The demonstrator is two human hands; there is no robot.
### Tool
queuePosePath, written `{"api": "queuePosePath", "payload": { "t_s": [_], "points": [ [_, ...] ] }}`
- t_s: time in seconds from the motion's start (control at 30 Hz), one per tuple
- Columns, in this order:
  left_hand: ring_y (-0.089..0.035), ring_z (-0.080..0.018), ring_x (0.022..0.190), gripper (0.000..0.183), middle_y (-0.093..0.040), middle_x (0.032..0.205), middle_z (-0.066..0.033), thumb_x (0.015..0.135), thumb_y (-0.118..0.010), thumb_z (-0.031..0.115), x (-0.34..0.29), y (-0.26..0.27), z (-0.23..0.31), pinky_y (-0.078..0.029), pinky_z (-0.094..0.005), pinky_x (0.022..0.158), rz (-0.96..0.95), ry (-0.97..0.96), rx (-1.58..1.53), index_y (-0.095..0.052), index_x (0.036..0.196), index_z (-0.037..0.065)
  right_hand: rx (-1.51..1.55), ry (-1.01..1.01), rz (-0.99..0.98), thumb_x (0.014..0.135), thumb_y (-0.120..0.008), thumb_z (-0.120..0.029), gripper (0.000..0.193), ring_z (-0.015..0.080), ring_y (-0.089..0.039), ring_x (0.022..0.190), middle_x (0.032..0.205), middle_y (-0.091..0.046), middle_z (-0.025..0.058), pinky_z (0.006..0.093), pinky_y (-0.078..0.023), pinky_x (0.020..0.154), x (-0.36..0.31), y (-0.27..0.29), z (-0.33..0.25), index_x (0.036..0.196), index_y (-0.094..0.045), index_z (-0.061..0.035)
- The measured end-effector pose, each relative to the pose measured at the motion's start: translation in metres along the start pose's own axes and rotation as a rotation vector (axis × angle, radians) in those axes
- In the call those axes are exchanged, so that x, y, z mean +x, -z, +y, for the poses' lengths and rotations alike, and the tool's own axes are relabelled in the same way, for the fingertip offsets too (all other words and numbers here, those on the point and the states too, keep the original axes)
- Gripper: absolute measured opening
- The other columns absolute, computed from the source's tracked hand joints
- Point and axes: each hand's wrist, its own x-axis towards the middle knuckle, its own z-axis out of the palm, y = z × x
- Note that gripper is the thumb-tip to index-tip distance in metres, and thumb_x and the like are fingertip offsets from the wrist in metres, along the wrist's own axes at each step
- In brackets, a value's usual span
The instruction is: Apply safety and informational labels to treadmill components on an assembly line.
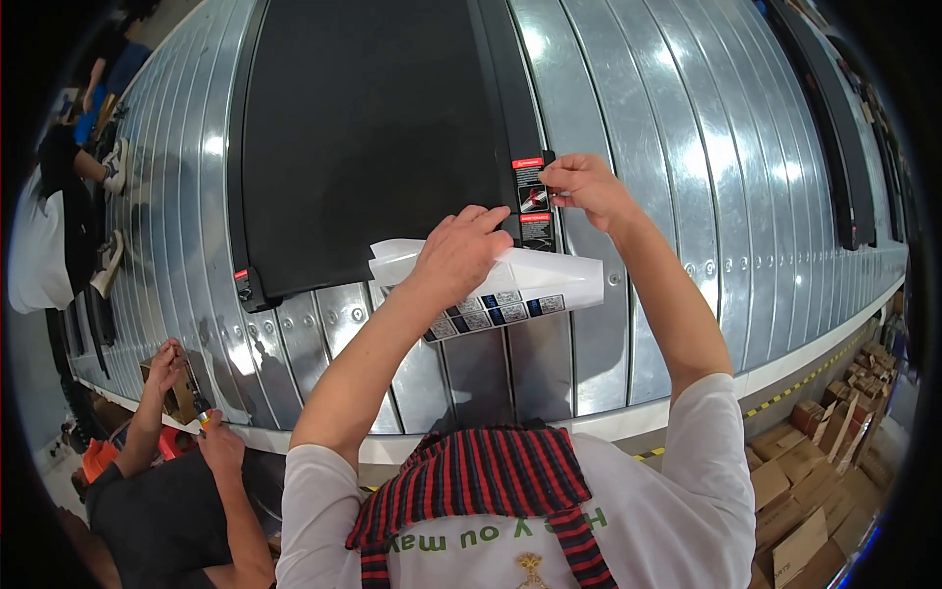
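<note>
A black treadmill-like deck lies on the metal slats, with a dark rail along each side. A black, red and white warning label sits at the near end of its right rail. My right hand is closed in a pinch at that label's right edge. White sticker sheets, partly curled and printed with small labels, are held in my left hand. The left fingers reach toward the rail beside the label; the grip under that palm is hidden.
A slatted metal conveyor runs under the deck. Another black rail-sided unit lies farther right. At lower left a co-worker's hands hold a tool. Another person's legs show far left. Flattened cardboard is piled at lower right.
</note>
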Motion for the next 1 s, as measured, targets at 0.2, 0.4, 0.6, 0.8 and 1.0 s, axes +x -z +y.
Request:
{"api": "queuePosePath", "payload": {
  "t_s": [0.2, 0.4, 0.6, 0.8, 1.0],
  "points": [
    [-0.047, -0.0229, 0.104, 0.012, -0.051, 0.117, -0.0037, 0.067, -0.058, 0.006, 0.001, -0.001, -0.002, -0.042, -0.0334, 0.082, 0.002, -0.029, -0.022, -0.059, 0.078, 0.010, -0.036, 0.014, 0.022, 0.077, -0.060, -0.015, 0.011, 0.0095, -0.052, 0.070, 0.075, -0.056, 0.0020, 0.0237, -0.043, 0.061, 0.001, -0.002, 0.000, 0.080, -0.057, -0.0045],
    [-0.048, -0.0228, 0.100, 0.012, -0.051, 0.116, -0.0037, 0.066, -0.059, 0.005, 0.003, 0.002, -0.002, -0.043, -0.0333, 0.080, -0.015, -0.039, -0.043, -0.058, 0.077, 0.010, -0.045, 0.028, 0.029, 0.077, -0.060, -0.015, 0.012, 0.0098, -0.052, 0.069, 0.074, -0.055, 0.0024, 0.0232, -0.043, 0.060, 0.000, -0.003, -0.003, 0.079, -0.057, -0.0032],
    [-0.048, -0.0228, 0.098, 0.010, -0.050, 0.117, -0.0038, 0.066, -0.059, 0.006, 0.006, 0.004, -0.002, -0.043, -0.0336, 0.079, -0.036, -0.045, -0.045, -0.058, 0.076, 0.009, -0.038, 0.040, 0.021, 0.077, -0.060, -0.015, 0.014, 0.0101, -0.052, 0.068, 0.074, -0.055, 0.0028, 0.0233, -0.044, 0.061, 0.003, -0.001, 0.001, 0.080, -0.057, -0.0026],
    [-0.049, -0.0228, 0.093, 0.009, -0.050, 0.117, -0.0045, 0.066, -0.059, 0.005, 0.011, 0.002, -0.002, -0.044, -0.0340, 0.075, -0.028, -0.091, -0.058, -0.056, 0.074, 0.007, -0.072, 0.053, 0.056, 0.076, -0.059, -0.015, 0.014, 0.0104, -0.051, 0.068, 0.074, -0.055, 0.0034, 0.0237, -0.044, 0.061, 0.003, -0.001, 0.003, 0.079, -0.057, -0.0022],
    [-0.048, -0.0229, 0.083, 0.011, -0.050, 0.117, -0.0040, 0.065, -0.062, 0.008, 0.018, -0.004, -0.010, -0.045, -0.0344, 0.064, 0.009, -0.189, -0.088, -0.052, 0.070, 0.004, -0.115, 0.054, 0.127, 0.075, -0.058, -0.016, 0.015, 0.0111, -0.052, 0.068, 0.073, -0.055, 0.0039, 0.0240, -0.044, 0.061, 0.002, -0.005, 0.000, 0.078, -0.057, -0.0013]
  ]
}}
